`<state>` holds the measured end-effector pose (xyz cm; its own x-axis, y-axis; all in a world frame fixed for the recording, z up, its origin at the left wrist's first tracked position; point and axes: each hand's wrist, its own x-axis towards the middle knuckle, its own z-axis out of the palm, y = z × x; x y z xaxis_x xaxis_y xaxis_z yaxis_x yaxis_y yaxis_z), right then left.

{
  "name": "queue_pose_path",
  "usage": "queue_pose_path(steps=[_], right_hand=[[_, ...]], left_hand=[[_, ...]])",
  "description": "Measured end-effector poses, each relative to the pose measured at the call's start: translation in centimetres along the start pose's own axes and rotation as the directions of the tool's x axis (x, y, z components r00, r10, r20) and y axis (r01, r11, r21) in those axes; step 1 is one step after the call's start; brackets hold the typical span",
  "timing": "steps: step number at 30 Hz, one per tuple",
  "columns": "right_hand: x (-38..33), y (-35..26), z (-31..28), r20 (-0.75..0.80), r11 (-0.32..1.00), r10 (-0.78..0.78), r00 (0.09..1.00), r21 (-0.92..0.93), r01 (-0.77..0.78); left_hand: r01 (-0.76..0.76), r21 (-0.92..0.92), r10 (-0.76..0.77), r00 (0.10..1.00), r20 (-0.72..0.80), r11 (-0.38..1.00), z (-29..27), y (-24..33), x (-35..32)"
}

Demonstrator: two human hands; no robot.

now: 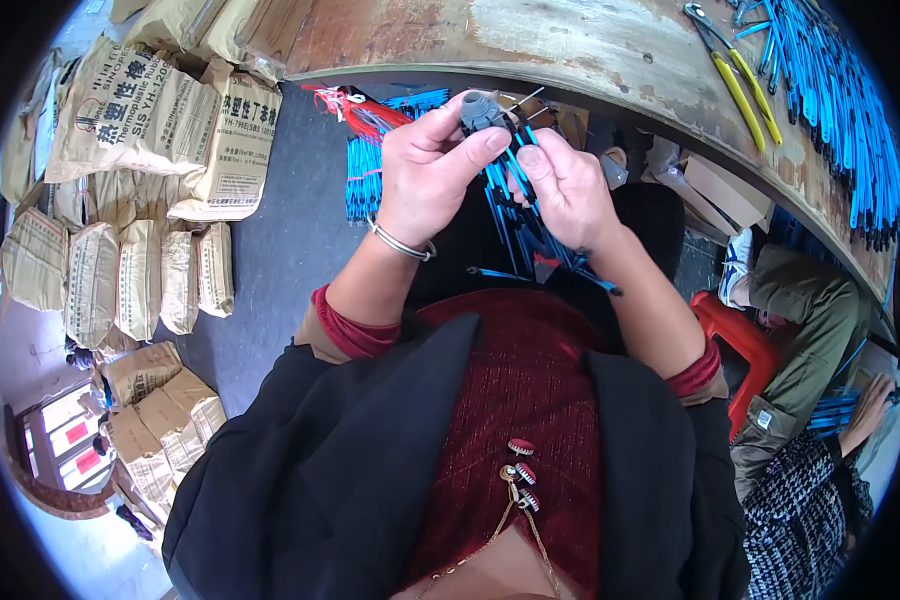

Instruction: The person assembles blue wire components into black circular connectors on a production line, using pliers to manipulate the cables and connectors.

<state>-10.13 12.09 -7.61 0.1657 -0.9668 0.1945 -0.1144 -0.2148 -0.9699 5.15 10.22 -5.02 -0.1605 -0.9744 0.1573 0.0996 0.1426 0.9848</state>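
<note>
My left hand (425, 175) is closed around a dark grey, round plastic piece (481, 110) with a ridged rim and a hollow top. Thin dark rods stick out from its right side. Close beside it, my right hand (573, 190) pinches a slim blue rod with black ends, thumb on top. More blue-and-black rods (510, 225) hang below the two hands, over my lap. Both hands are just off the near edge of the wooden table (580, 40). My fingers partly hide where the rods meet the grey piece.
Yellow-handled pliers (740, 95) and a large heap of blue rods (835, 110) lie on the table at right. Below the edge sit a red bag (375, 118) and bundled rods (363, 190). Paper sacks (135, 275) line the left; another person sits by a red stool (745, 350) at right.
</note>
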Motion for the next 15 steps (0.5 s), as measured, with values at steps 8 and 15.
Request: queue_pose_path(steps=[8, 15], right_hand=[[0.4, 0.4, -0.4, 0.093, 0.921, -0.110, 0.989, -0.365, 0.137], [-0.4, -0.5, 1.4, -0.087, 0.950, -0.197, 0.977, -0.263, 0.168]], left_hand=[[0.017, -0.076, -0.005, 0.988, 0.156, 0.997, 0.2, -0.2, 0.6], [-0.035, 0.079, 0.027, 0.994, 0.109, 0.996, 0.6, -1.0, 0.2]])
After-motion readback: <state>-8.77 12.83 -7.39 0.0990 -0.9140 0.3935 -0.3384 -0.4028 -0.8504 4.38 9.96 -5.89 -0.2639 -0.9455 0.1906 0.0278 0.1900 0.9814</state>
